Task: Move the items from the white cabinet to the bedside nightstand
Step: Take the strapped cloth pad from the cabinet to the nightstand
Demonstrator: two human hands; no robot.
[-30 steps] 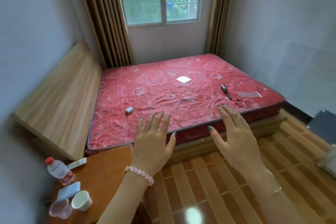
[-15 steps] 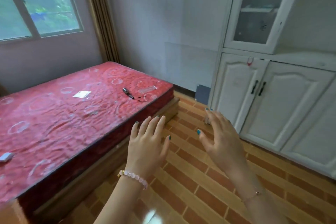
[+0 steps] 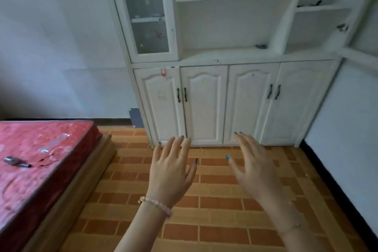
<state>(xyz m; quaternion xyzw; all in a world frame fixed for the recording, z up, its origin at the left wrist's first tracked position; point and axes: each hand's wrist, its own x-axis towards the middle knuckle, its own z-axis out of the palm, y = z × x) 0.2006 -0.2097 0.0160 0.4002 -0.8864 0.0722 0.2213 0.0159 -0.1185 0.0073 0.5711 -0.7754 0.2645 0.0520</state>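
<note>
The white cabinet [image 3: 204,104] stands ahead across the floor, its lower doors closed. On its open counter lies a small dark item [image 3: 261,46]. Higher on the right, a dark item [image 3: 309,3] lies on a shelf and another small dark thing [image 3: 342,26] sits below it. The glass door [image 3: 144,10] at the upper left shows blurred things behind it. My left hand [image 3: 171,172] and my right hand [image 3: 253,170] are raised side by side in front of me, fingers spread, holding nothing. The nightstand is out of view.
A bed with a red mattress [image 3: 30,161] fills the lower left; a dark tool [image 3: 15,162] and clear wrapping lie on it. Brick-pattern floor [image 3: 214,200] runs between me and the cabinet. A white wall [image 3: 347,129] closes the right side.
The view has swung right, from the bed and nightstand to the cabinet, which is now straight ahead. Both hands stay raised and empty.
</note>
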